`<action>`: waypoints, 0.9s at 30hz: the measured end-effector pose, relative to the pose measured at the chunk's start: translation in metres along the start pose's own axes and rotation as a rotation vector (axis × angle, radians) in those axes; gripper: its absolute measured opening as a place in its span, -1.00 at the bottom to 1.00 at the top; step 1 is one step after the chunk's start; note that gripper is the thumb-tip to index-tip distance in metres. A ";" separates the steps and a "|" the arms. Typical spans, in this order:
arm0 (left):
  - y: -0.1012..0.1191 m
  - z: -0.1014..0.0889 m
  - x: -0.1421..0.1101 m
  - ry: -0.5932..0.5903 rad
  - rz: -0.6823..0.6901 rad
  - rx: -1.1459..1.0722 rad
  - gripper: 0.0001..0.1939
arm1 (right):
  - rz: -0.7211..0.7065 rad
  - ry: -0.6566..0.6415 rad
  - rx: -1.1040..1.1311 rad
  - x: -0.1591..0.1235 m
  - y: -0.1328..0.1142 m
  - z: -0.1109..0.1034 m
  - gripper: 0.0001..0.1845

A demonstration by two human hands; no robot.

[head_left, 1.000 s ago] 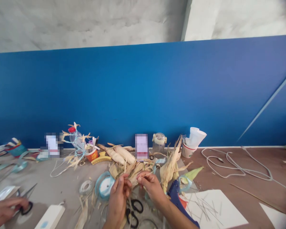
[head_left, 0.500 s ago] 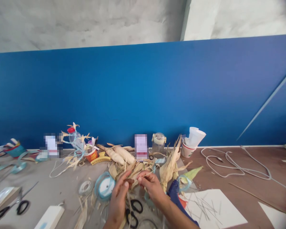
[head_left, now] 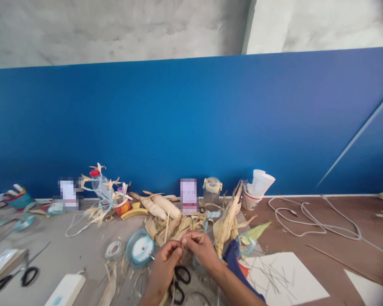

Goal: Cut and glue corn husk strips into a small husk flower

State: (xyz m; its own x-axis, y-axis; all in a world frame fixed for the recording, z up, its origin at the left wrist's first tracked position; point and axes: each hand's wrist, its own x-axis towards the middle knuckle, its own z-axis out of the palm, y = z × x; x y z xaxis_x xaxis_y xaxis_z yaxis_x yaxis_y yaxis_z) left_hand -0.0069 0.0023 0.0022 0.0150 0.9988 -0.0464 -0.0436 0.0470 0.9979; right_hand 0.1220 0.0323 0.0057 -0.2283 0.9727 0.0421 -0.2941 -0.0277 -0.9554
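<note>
My left hand (head_left: 166,264) and my right hand (head_left: 198,247) meet just above the table's near edge, both pinched on a thin strip of dry corn husk (head_left: 191,236) held between them. The strip's lower end hangs down by my left wrist. Black-handled scissors (head_left: 178,282) lie on the table right under my hands. A heap of dry corn husks (head_left: 175,225) lies just beyond my fingers, and a spool of light blue ribbon (head_left: 140,248) sits to the left of my left hand.
A blue glue gun (head_left: 234,259) and white paper (head_left: 284,278) with thin slivers lie at right. A glass jar (head_left: 212,192), paper cups (head_left: 257,191), corn cobs (head_left: 161,206) and a decorated bottle (head_left: 98,180) line the blue wall. White cable (head_left: 312,214) loops right. Other scissors (head_left: 15,278) lie far left.
My hands have dropped slightly and closed together on the husk strip. The other person's hand at the far left has withdrawn, leaving the scissors on the table.
</note>
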 end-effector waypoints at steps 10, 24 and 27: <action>0.001 0.003 -0.001 0.005 -0.025 -0.030 -0.62 | 0.027 0.079 -0.062 0.001 -0.004 0.000 -0.73; -0.003 0.006 -0.001 -0.062 -0.078 -0.060 -0.60 | 0.043 0.162 -0.039 0.006 -0.003 -0.008 -0.71; -0.005 0.007 -0.002 -0.106 -0.127 -0.073 -0.62 | 0.040 0.164 -0.051 0.006 -0.005 -0.009 -0.70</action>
State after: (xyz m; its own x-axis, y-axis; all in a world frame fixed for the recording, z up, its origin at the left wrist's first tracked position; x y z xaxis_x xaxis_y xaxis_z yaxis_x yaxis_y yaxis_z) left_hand -0.0002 0.0000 -0.0026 0.1304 0.9780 -0.1629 -0.1071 0.1772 0.9783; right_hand 0.1308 0.0407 0.0079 -0.0835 0.9957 -0.0404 -0.2395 -0.0594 -0.9691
